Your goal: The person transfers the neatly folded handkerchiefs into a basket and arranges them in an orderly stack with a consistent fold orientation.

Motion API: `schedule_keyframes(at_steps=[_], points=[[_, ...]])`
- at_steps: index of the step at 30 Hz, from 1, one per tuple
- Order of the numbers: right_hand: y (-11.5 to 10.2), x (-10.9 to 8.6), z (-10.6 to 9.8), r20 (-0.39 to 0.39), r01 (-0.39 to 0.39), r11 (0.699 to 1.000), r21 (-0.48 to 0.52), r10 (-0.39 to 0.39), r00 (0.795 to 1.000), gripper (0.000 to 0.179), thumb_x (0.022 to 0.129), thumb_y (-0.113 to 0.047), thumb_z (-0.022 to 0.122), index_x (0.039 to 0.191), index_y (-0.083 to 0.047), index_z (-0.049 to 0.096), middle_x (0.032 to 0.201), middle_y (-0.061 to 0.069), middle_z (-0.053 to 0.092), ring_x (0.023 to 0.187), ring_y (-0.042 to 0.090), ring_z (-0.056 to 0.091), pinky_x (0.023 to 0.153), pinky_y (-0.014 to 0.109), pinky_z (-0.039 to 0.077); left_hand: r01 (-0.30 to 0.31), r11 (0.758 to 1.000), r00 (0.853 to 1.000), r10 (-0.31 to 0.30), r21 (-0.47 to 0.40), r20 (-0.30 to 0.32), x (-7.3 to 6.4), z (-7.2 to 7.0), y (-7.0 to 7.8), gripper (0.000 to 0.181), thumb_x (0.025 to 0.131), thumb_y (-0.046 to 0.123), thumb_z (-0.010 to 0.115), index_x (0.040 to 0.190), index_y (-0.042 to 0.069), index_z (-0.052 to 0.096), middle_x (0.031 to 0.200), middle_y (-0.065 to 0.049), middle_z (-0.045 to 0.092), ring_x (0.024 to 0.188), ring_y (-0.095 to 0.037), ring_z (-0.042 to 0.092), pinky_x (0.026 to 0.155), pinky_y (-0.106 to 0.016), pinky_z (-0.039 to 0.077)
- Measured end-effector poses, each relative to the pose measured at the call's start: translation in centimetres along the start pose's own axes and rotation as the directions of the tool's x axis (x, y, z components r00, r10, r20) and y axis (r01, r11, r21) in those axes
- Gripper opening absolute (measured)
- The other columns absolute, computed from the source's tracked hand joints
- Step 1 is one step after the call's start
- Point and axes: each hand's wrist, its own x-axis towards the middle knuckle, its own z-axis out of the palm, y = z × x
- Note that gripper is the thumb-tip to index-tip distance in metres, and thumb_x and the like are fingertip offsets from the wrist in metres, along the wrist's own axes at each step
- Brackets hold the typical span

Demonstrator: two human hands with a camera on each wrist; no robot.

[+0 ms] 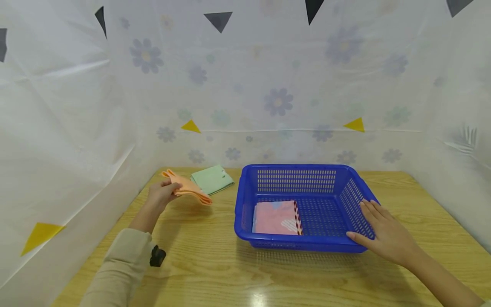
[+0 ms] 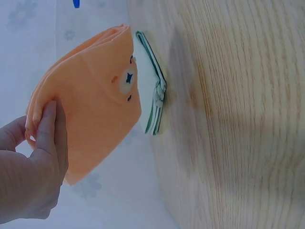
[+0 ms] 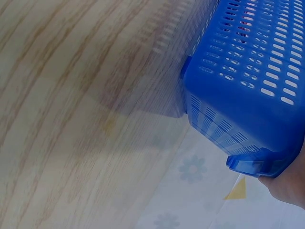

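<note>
Cloth (image 2: pixel 95 114), orange, in L fingers (image 2: pixel 46 129); R fingers (image 1: pixel 371 211) on bskt rim (image 1: pixel 299 239).

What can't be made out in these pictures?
Head: anything under the pink cloth, which hides it.
Head: what the black object is; too small and dark.
Head, left wrist: part of the green cloth, hidden behind the orange cloth.
Left wrist: the blue bit's identity; cut off by the top edge.
Right wrist: most of the right hand; cut off by the right edge.
</note>
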Motion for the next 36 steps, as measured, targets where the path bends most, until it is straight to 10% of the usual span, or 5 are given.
schedule_keyframes(at_steps=[19, 28, 36], points=[[-0.1, 0.1, -0.1, 0.012, -0.004, 1.0, 0.004, 0.004, 1.0, 0.087, 0.084, -0.048, 0.054, 0.138, 0.011, 0.021, 0.143, 0.032, 0.02, 0.136, 0.042, 0.006, 0.114, 0.048, -0.003, -0.02, 1.0, 0.998, 0.018, 0.023, 0.064, -0.5, 1.1, 0.9, 0.059, 0.091, 0.01, 0.048, 0.14, -0.006, 0.021, 0.127, -0.015, 0.038, 0.095, -0.011, 0.049, 0.083, -0.016, 0.05], [-0.1, 0.0, -0.1, 0.008, -0.003, 1.0, -0.008, 0.003, 1.0, 0.087, 0.083, -0.049, 0.055, 0.138, 0.011, 0.023, 0.142, 0.032, 0.022, 0.136, 0.043, 0.008, 0.113, 0.052, 0.003, -0.021, 1.0, 0.996, 0.019, 0.023, 0.09, -1.1, 2.0, 1.3, 0.055, 0.091, 0.011, 0.05, 0.139, -0.003, 0.027, 0.109, -0.005, 0.044, 0.081, -0.003, 0.051, 0.073, -0.012, 0.049], [-0.1, 0.1, -0.1, 0.01, -0.006, 1.0, 0.005, 0.006, 1.0, 0.087, 0.084, -0.048, 0.055, 0.138, 0.011, 0.022, 0.143, 0.032, 0.021, 0.136, 0.043, 0.008, 0.113, 0.051, 0.001, -0.061, 0.997, 0.99, 0.053, 0.056, 0.128, -1.3, 2.8, 1.7, 0.058, 0.091, 0.013, 0.049, 0.14, -0.004, 0.023, 0.121, -0.013, 0.043, 0.094, -0.01, 0.054, 0.096, -0.026, 0.045]])
